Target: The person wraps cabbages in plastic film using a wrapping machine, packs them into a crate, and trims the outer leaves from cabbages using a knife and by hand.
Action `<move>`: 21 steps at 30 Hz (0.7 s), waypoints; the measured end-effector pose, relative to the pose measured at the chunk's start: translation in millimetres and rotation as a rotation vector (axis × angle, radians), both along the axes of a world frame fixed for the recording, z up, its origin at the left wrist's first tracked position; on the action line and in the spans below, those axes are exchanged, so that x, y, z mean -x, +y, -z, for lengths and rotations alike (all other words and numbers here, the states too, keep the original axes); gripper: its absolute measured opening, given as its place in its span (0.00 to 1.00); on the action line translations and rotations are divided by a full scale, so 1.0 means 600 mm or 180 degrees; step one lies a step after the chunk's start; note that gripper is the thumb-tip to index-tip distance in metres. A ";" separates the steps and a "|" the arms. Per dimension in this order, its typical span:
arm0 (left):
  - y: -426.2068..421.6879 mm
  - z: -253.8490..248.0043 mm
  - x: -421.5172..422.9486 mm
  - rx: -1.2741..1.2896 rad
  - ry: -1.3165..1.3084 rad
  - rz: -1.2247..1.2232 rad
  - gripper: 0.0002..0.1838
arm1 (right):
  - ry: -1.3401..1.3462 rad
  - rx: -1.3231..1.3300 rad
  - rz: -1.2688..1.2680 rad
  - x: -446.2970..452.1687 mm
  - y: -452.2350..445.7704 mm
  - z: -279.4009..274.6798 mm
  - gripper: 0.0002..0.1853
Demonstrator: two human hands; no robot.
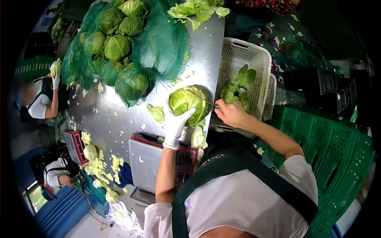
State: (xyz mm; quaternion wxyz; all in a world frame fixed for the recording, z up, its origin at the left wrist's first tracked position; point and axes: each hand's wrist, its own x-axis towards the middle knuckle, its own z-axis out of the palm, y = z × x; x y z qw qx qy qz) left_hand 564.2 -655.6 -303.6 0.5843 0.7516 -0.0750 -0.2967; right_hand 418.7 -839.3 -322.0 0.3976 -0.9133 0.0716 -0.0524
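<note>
White-gloved left hand steadies cabbage; right hand holds knife; apron lettering unclear.

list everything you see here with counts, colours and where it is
cabbage being cut: one, green, table edge
knife: one, silvery blade, against that cabbage
netted cabbages: several, green, upper left
net: green, around them
loose leaves: many, pale green, mostly on table
table: one, silvery metal, centre
scales: two, red-edged, near side and left
white crates: two visible, right of table
crate leaves: several, green, inside nearer crate
green crate: at least one, far right
black crates: at least two, upper right
other people: at least three, left and top
left hand: one, white-gloved, on cabbage
right hand: one, bare, holding knife
apron: one, dark green, bottom
</note>
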 end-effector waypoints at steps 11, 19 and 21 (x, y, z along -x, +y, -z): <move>-0.016 0.000 -0.016 -0.0802 -0.0407 0.0414 0.55 | 0.0381 -0.0007 -0.0170 -0.023 0.001 0.047 0.11; -0.026 -0.005 -0.010 -0.0857 -0.0284 0.0439 0.56 | 0.1094 0.0178 -0.0345 -0.067 -0.010 0.061 0.15; -0.033 -0.033 0.011 -0.1572 -0.1714 0.0907 0.56 | 0.0669 0.0296 -0.0371 -0.086 -0.002 0.134 0.22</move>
